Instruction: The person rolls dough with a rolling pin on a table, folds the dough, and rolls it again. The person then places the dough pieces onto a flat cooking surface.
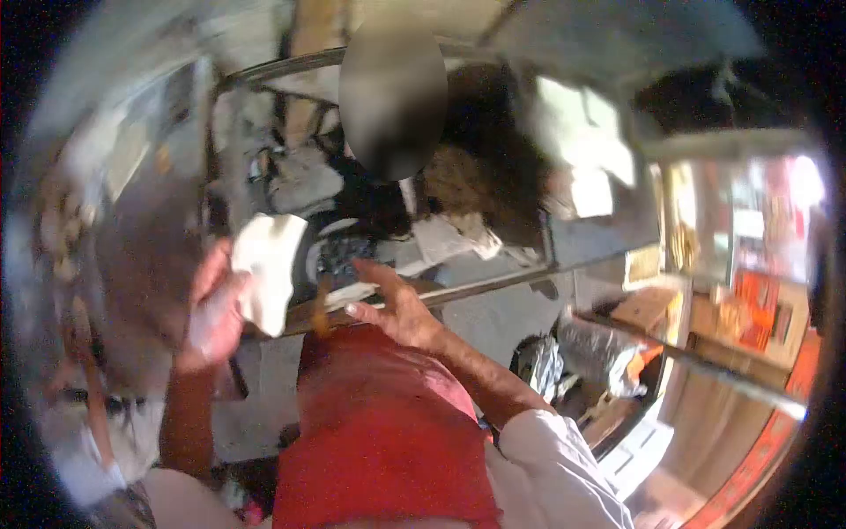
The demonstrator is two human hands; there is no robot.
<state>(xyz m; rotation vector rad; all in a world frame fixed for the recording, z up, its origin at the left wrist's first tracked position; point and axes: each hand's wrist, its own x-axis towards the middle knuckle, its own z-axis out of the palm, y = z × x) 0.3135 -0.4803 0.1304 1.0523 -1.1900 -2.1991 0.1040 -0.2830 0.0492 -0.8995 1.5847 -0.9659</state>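
My left hand (214,309) is closed on a pale cream, flat piece (271,264) with wavy edges, held up at the left of the head view. Its material cannot be made out. My right hand (401,309) reaches in above the red cloth (379,423) over my lap. Thumb and fingers are apart, with nothing visible between them. Behind the right hand, a pale strip (351,295) lies along the near edge of the worktop (476,289).
Pale scraps (449,240) and dark clutter lie within the worktop's raised frame. A blurred oval patch (393,97) covers part of the far side. At right are a plastic-wrapped bundle (595,348), a wooden box (648,307) and a long bar (705,363). Another person's arm (95,410) shows at far left.
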